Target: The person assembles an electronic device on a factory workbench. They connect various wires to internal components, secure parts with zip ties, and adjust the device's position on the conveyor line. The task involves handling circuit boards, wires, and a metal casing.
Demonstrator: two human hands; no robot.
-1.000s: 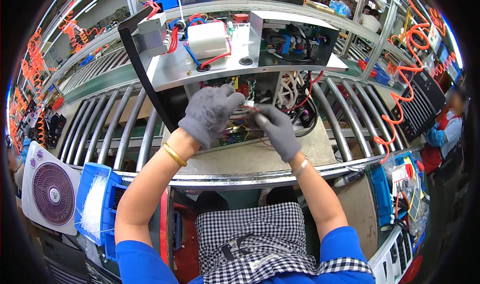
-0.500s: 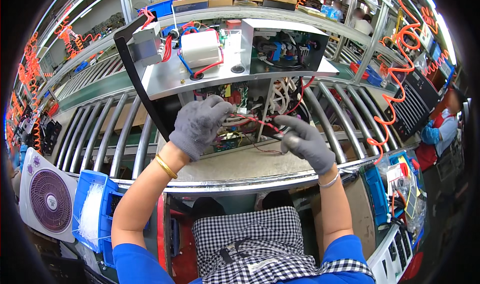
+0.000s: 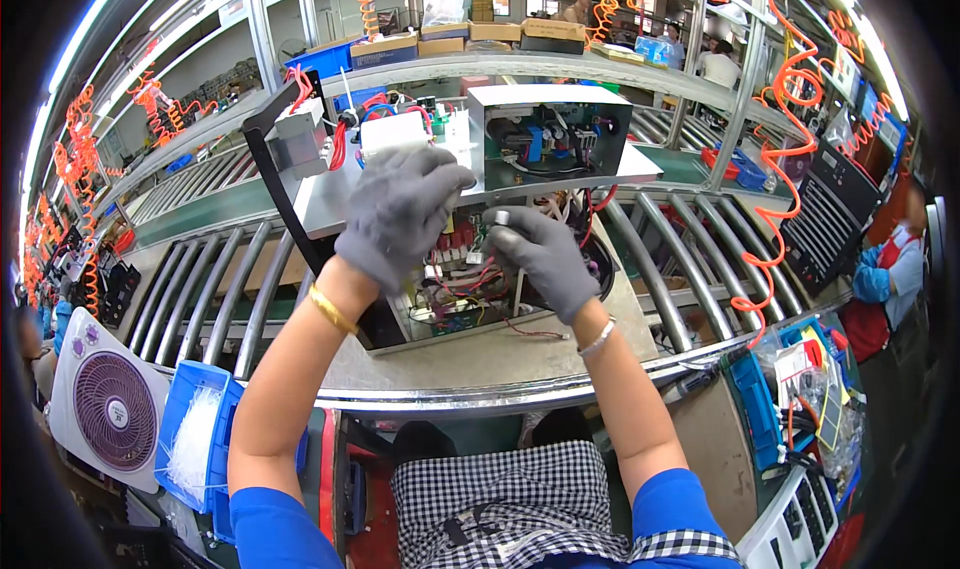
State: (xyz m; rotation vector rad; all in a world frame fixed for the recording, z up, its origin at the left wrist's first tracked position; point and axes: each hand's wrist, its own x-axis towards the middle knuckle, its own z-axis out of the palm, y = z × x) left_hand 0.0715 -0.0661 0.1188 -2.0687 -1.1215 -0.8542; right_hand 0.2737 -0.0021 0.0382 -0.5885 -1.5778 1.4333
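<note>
Both my hands wear grey gloves and are raised over the open front of a metal electrical unit (image 3: pixel 555 184). My left hand (image 3: pixel 400 214) is in front of the white cylinder (image 3: pixel 395 132), its fingers curled together; what they hold, if anything, is hidden. Lower and to the right, my right hand (image 3: pixel 548 261) is closed, with a small pale piece (image 3: pixel 501 217) at its fingertips. Below the hands, red wires (image 3: pixel 462 281) and circuit boards (image 3: pixel 440 319) show inside the unit. A thin twisted dark-red wire (image 3: pixel 535 333) trails out over the work board.
The unit stands on a board (image 3: pixel 480 364) over a roller conveyor (image 3: pixel 210 279). At left are a fan (image 3: pixel 115 409) and a blue bin (image 3: pixel 195 429) of white strips. A blue tray (image 3: pixel 755 399) of parts lies at right, below an orange coiled hose (image 3: pixel 775 219). A person (image 3: pixel 890 269) is far right.
My left hand has risen, and my right hand has moved left and up, closer to it. The red wire stretched between them is out of my hands' visible grip. My view has tilted up slightly.
</note>
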